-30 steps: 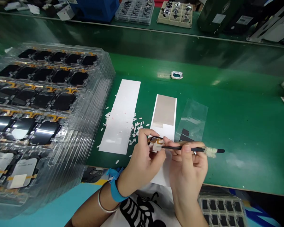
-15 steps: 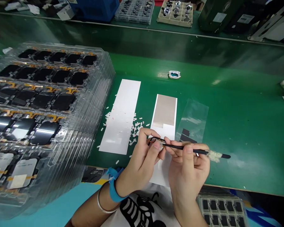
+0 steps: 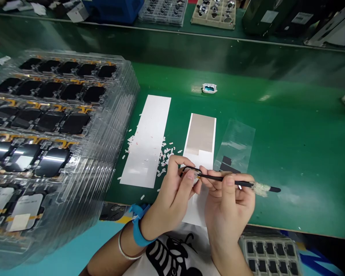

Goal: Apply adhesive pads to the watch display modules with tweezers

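Between the thumb and fingers of my left hand [image 3: 176,191] is a small screen module [image 3: 192,168] with a dark rounded edge, mostly covered by the fingers. My right hand [image 3: 231,199] grips black tweezers [image 3: 218,178], with pale wrapping [image 3: 261,189] near their far end. The tweezer tips reach the module beside my left thumb; whether they pinch anything is too small to tell. Some right fingertips also meet the module's edge. Under the hands lies a white sheet with a beige adhesive panel [image 3: 200,132].
At left rise stacked clear trays [image 3: 115,115] of dark screens. A white strip [image 3: 146,142] lies among paper scraps [image 3: 164,159]. Clear film with black pieces [image 3: 237,142] is right of the beige sheet. A white watch case [image 3: 209,88] sits farther back. Another tray [image 3: 271,253] is below the table edge.
Both hands keep almost the same pose, with the tweezers still at the module. The view has shifted slightly.
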Demonstrator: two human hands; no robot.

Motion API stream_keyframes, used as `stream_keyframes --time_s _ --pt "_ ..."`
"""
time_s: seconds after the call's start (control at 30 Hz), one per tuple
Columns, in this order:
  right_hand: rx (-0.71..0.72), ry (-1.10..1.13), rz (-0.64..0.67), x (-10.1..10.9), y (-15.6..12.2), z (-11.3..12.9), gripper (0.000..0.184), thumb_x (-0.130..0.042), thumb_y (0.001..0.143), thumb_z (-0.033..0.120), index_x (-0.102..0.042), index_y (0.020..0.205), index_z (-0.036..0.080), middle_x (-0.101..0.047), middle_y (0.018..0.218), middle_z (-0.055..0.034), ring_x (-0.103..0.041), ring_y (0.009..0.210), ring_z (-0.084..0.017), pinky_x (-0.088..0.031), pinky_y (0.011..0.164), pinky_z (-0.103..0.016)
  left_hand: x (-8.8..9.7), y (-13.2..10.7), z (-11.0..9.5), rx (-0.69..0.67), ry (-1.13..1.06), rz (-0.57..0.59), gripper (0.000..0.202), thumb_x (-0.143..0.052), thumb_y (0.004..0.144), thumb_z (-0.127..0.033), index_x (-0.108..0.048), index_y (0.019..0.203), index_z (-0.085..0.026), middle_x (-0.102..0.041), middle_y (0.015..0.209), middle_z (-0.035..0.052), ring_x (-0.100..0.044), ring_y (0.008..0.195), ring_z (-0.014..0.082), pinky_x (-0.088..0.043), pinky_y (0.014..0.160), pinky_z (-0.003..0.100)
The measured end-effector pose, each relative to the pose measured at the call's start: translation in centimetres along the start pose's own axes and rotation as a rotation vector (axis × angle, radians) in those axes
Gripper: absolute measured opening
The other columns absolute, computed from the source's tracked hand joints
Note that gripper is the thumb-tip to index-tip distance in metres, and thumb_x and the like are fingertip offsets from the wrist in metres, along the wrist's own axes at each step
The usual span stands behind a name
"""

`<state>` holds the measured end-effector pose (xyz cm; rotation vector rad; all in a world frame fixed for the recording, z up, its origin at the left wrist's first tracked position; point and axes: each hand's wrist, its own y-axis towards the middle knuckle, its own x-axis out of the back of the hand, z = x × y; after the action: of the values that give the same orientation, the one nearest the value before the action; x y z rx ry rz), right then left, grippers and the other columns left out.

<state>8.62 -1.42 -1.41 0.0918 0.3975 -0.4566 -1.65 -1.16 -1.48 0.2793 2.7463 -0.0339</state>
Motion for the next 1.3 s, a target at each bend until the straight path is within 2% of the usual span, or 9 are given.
stream_keyframes --time_s 0.2,0.33,0.4,0.53,0.7,0.8,0.97,1.1,1.3 --pt "0.003 0.003 0.016 0.0 -0.1 0.0 0.015 -0.066 0.093 0.024 -0.053 0.088 0.019 -0.075 0.082 -0.0017 -0.077 0.073 -0.021 -0.064 0.056 -0.024 -0.1 0.0 -0.2 0.012 -0.003 -0.044 0.008 -0.040 0.107 -0.030 -0.044 0.103 -0.025 -0.053 0.071 -0.0047 -0.045 0.060 0.0059 -0.036 0.051 0.013" --pt "0.111 -0.013 -0.059 0.9 0.4 0.6 0.017 -0.067 0.093 0.026 -0.053 0.087 0.019 -0.072 0.080 0.0000 -0.076 0.074 -0.021 -0.065 0.060 -0.028 0.5 0.4 -1.4 -0.036 0.043 -0.257 0.010 -0.044 0.106 -0.030 -0.045 0.098 -0.024 -0.051 0.066 -0.0068 -0.044 0.050 0.0036 -0.031 0.044 0.011" --pt "0.204 -0.052 -0.138 1.9 1.1 1.2 0.015 -0.069 0.092 0.027 -0.056 0.089 0.020 -0.070 0.078 0.0005 -0.075 0.074 -0.020 -0.065 0.062 -0.028 0.9 0.6 -1.9 -0.081 0.079 -0.310 0.010 -0.048 0.104 -0.030 -0.045 0.096 -0.024 -0.048 0.062 -0.0082 -0.044 0.049 0.0037 -0.030 0.042 0.011" --pt "0.297 -0.184 -0.169 4.2 4.0 2.6 0.006 -0.066 0.094 0.027 -0.061 0.093 0.023 -0.065 0.081 -0.0003 -0.070 0.075 -0.015 -0.061 0.063 -0.024 1.0 0.5 -1.9 -0.035 0.131 -0.196 0.015 -0.055 0.101 -0.028 -0.041 0.096 -0.025 -0.045 0.059 -0.0098 -0.043 0.049 0.0050 -0.033 0.045 0.013" --pt "0.200 -0.430 0.150 7.2 8.6 3.3 0.020 -0.073 0.089 0.035 -0.058 0.090 0.022 -0.069 0.087 -0.0012 -0.068 0.064 -0.014 -0.058 0.062 -0.028 -0.2 -0.2 -0.9 0.081 0.247 0.048 0.006 -0.043 0.106 -0.030 -0.040 0.103 -0.025 -0.059 0.076 -0.0034 -0.053 0.062 0.0091 -0.042 0.055 0.022" --pt "0.135 -0.567 0.250 8.3 10.0 2.9 0.026 -0.076 0.084 0.040 -0.059 0.088 0.021 -0.069 0.082 -0.0013 -0.070 0.062 -0.016 -0.059 0.057 -0.028 -0.6 -0.3 -0.7 0.120 0.405 0.192 0.011 -0.031 0.108 -0.030 -0.040 0.105 -0.024 -0.065 0.095 0.0027 -0.061 0.077 0.0131 -0.049 0.069 0.030" --pt "0.111 -0.537 0.201 8.7 9.9 2.1 0.027 -0.077 0.082 0.041 -0.058 0.088 0.023 -0.069 0.077 -0.0002 -0.072 0.058 -0.019 -0.063 0.057 -0.031 -0.7 0.4 -0.6 0.187 0.599 0.337 0.015 -0.034 0.107 -0.032 -0.047 0.109 -0.024 -0.066 0.116 0.0064 -0.067 0.083 0.0155 -0.052 0.068 0.030" --pt "0.087 -0.491 0.164 8.6 9.7 2.0 0.030 -0.080 0.079 0.041 -0.057 0.088 0.023 -0.070 0.077 -0.0001 -0.072 0.059 -0.019 -0.063 0.058 -0.031 -0.8 0.8 -0.3 0.194 0.678 0.375 0.016 -0.038 0.107 -0.034 -0.051 0.112 -0.026 -0.068 0.112 0.0033 -0.070 0.093 0.0179 -0.053 0.072 0.028" --pt "0.077 -0.470 0.179 8.5 9.8 2.0 0.030 -0.079 0.080 0.041 -0.058 0.088 0.022 -0.071 0.074 -0.0003 -0.073 0.059 -0.020 -0.063 0.057 -0.031 -0.9 0.8 -0.3 0.137 0.797 0.410 0.018 -0.033 0.107 -0.031 -0.049 0.114 -0.025 -0.069 0.103 0.0033 -0.069 0.083 0.0185 -0.050 0.064 0.029"
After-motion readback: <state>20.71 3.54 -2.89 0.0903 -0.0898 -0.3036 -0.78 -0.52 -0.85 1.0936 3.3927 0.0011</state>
